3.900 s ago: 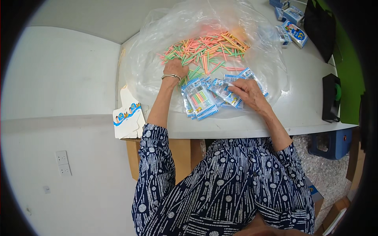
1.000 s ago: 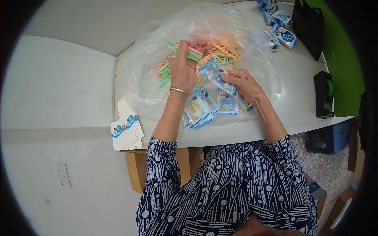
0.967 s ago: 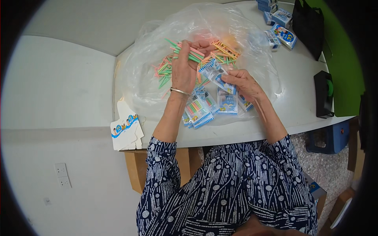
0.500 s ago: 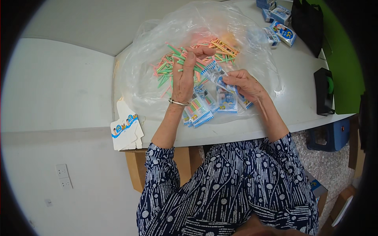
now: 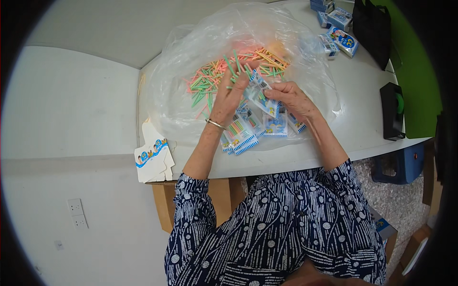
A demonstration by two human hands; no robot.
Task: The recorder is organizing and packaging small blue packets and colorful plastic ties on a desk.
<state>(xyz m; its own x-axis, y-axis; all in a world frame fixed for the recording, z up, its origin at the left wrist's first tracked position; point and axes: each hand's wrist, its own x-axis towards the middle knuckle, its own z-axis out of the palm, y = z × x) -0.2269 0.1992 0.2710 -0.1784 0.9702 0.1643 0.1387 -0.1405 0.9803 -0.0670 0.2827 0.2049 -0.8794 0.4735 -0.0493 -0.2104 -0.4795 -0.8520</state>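
My left hand, with a bracelet at the wrist, is closed round a small bunch of thin pink and green sticks. The sticks point up and toward the right. My right hand pinches a small clear packet with blue striped ends, tilted, its upper end against the fingers of my left hand and the sticks. Beyond both hands, a loose pile of pink, green and yellow sticks lies on a large clear plastic bag. Just below the hands lie packets with coloured sticks inside and other blue-and-white packets.
Flat white printed card pieces rest at the table's left corner. At the far right are blue-and-white boxes, a black bag and a black tape dispenser. A blue stool and cardboard boxes stand below the table.
My left hand has moved slightly right with the sticks, which now stand more upright. The packet in my right hand has turned steeper, its lower end swinging down.
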